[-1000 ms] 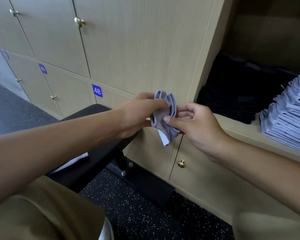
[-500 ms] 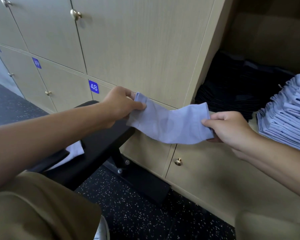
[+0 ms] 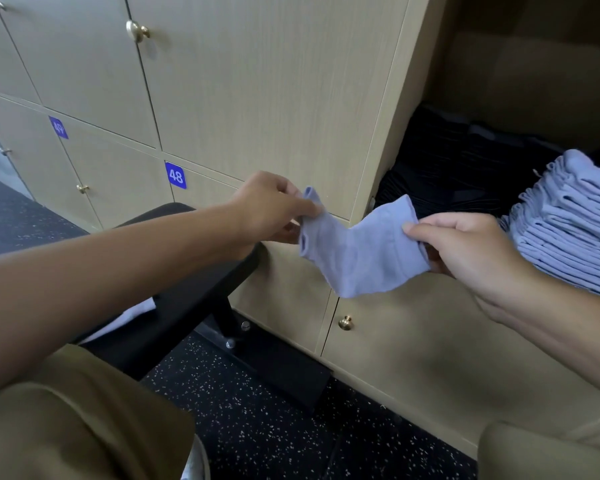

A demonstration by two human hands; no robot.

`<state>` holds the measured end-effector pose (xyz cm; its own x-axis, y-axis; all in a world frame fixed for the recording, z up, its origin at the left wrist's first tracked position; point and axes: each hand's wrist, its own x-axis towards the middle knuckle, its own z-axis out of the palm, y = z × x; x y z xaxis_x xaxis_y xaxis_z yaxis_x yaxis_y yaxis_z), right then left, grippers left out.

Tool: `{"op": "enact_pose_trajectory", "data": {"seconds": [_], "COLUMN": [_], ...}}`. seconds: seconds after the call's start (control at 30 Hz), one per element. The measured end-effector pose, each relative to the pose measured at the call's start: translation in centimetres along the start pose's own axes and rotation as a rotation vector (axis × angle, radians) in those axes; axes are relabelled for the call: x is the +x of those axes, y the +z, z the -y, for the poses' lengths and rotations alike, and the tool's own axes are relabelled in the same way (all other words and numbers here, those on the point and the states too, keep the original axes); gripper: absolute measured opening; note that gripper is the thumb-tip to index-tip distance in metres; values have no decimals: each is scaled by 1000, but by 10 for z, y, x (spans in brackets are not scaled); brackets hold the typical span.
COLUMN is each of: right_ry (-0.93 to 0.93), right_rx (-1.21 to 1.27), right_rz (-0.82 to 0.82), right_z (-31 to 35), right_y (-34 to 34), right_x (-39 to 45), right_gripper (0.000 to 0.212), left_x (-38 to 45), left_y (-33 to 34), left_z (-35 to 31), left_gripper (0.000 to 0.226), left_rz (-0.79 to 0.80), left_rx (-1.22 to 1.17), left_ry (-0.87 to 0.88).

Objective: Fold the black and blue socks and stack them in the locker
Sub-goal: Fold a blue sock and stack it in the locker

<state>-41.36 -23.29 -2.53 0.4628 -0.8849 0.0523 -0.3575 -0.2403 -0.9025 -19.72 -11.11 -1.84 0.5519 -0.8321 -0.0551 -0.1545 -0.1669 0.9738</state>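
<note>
Blue sock (image 3: pixel 361 258): held spread in front of locker doors, L hand (image 3: pixel 271 209) pinching one end, R hand (image 3: pixel 465 251) pinching other; blue stack (image 3: pixel 568 230) and black stack (image 3: pixel 447 174) in open locker (image 3: pixel 534 81) at right.

wall: light wood-grain locker doors (image 3: pixel 264 84) with brass knobs (image 3: pixel 137 31) | labels: blue tags 48 (image 3: pixel 175 175) and 49 (image 3: pixel 58 127) on lower doors | floor: dark speckled flooring (image 3: pixel 257 424) | furniture: black padded bench (image 3: pixel 174 271) on a black metal base (image 3: pixel 271 362) | light: soft, even, on the doors
</note>
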Motion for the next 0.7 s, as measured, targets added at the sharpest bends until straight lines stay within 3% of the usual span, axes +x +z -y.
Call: {"op": "enact_pose_trajectory", "data": {"seconds": [0.3, 0.53, 0.7], "right_ry": [-23, -35, -65], "right_rx": [81, 86, 104], "right_rz": [47, 46, 22], "right_z": [17, 19, 23], "right_y": [4, 0, -6], "right_x": [-11, -14, -18], "right_gripper": [16, 19, 38], "left_x": [-6, -4, -5], "left_y": [43, 62, 68], "left_z": [-19, -22, -28], "left_gripper": [19, 18, 31], "left_rz": [167, 191, 277], "left_rx": [-126, -115, -215], "left_ry": [1, 6, 45]}}
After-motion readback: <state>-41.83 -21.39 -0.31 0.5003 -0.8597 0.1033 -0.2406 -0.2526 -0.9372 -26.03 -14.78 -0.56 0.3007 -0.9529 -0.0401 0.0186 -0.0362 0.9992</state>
